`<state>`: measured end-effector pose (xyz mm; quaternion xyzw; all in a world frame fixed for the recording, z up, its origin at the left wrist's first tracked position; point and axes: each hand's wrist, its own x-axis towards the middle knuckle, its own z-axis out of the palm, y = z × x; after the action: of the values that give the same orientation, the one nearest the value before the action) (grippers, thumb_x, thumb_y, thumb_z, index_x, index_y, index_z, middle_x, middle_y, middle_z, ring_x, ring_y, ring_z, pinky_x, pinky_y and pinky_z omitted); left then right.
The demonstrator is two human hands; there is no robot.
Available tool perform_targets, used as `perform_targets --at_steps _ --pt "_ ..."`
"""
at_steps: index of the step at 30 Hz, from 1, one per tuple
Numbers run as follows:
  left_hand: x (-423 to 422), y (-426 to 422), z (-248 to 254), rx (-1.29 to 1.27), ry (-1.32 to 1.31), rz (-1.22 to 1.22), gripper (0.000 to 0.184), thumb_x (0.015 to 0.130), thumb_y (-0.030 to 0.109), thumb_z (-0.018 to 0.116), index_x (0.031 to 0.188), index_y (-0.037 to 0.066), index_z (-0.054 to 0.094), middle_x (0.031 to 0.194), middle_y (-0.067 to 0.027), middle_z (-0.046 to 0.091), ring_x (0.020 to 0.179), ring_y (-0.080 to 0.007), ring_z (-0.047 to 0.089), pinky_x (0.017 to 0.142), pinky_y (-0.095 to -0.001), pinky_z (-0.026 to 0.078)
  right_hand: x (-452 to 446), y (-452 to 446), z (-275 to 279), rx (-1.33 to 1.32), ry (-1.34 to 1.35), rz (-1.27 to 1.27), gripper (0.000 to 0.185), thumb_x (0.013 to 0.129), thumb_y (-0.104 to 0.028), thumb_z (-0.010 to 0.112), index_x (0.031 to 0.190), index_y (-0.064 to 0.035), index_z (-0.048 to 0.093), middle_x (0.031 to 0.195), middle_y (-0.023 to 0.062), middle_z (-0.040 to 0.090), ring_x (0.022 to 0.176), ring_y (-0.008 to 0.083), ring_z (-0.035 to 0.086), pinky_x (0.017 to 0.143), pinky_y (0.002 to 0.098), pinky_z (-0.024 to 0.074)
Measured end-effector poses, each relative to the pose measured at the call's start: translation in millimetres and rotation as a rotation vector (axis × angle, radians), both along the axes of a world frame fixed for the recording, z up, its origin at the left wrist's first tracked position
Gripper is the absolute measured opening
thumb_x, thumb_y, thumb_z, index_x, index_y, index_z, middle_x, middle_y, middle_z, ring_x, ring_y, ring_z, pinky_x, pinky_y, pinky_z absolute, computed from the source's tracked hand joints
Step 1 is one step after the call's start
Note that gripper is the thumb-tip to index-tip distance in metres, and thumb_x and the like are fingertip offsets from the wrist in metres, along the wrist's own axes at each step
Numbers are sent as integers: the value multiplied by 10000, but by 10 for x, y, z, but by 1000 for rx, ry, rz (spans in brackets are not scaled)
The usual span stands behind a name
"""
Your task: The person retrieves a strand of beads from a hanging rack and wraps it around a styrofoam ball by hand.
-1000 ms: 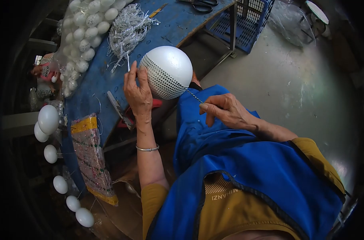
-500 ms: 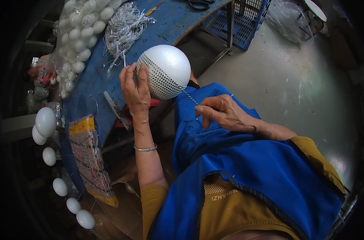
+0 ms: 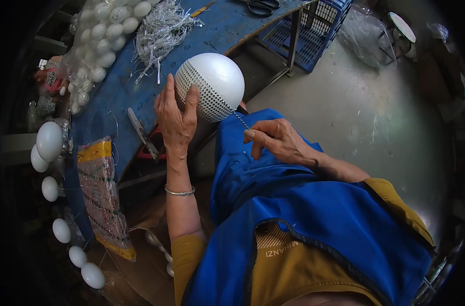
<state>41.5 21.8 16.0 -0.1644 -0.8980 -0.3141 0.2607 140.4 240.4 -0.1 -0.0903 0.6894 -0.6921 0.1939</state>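
A white foam ball has rows of small silvery rhinestones wrapped round its lower left part; its upper right is bare white. My left hand holds the ball from the left, with the thumb and fingers against the studded side. From the ball's lower edge a thin rhinestone chain runs taut to my right hand, which pinches its end between thumb and forefinger. What supports the ball from below is hidden.
On the blue table lie a heap of silvery strands, black scissors, a metal blade-like tool and a bag of white balls. A wrapped packet hangs near white balls. A blue crate stands beyond.
The fingers of my left hand have shifted on the studded side and spread straighter. My right hand has come slightly closer to the ball, still pinching the chain. The whole view has shifted slightly.
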Motion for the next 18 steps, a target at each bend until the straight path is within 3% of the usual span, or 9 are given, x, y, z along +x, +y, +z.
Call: perform_targets --at_steps 3,5,6,8,12,15,18 --pt "5 45 37 90 -6 4 580 874 454 556 1172 -41 524 1053 -265 576 970 -345 567 873 -398 418 8 9 47 27 21 10 372 939 -321 483 848 6 635 591 58 624 546 96 530 519 264 399" --pt "1 41 158 233 -276 -50 542 852 430 601 1132 -32 562 987 -240 585 943 -323 569 864 -385 419 39 13 67 62 21 21 368 938 -319 483 855 5 636 595 57 626 548 95 532 522 262 400" --pt "-32 22 137 248 -266 -46 542 852 430 601 1132 -32 562 987 -240 585 943 -323 569 864 -385 419 54 20 71 41 20 9 363 938 -316 485 860 5 636 599 57 628 550 94 532 524 261 400" --pt "-93 17 85 55 76 -9 483 825 399 647 1044 -30 604 888 -179 598 851 -295 586 810 -375 435 74 47 112 39 22 4 359 937 -314 487 865 4 637 603 56 629 551 93 532 526 259 400" --pt "-52 64 128 163 -6 48 446 807 380 671 991 -24 628 847 -137 605 807 -283 593 779 -364 438 75 45 164 91 57 12 349 936 -305 488 874 4 638 607 54 633 556 89 531 538 259 408" --pt "-60 34 105 129 -70 67 437 824 373 651 1025 -14 631 910 -143 622 839 -286 599 807 -378 425 89 27 168 118 35 21 343 937 -298 486 876 4 637 606 53 633 566 88 535 555 258 416" --pt "-66 -14 -20 -20 38 48 469 850 408 604 1056 -13 617 967 -172 631 899 -298 597 869 -411 390 71 12 152 125 34 21 339 939 -294 484 881 3 637 606 53 633 577 87 540 568 256 420"
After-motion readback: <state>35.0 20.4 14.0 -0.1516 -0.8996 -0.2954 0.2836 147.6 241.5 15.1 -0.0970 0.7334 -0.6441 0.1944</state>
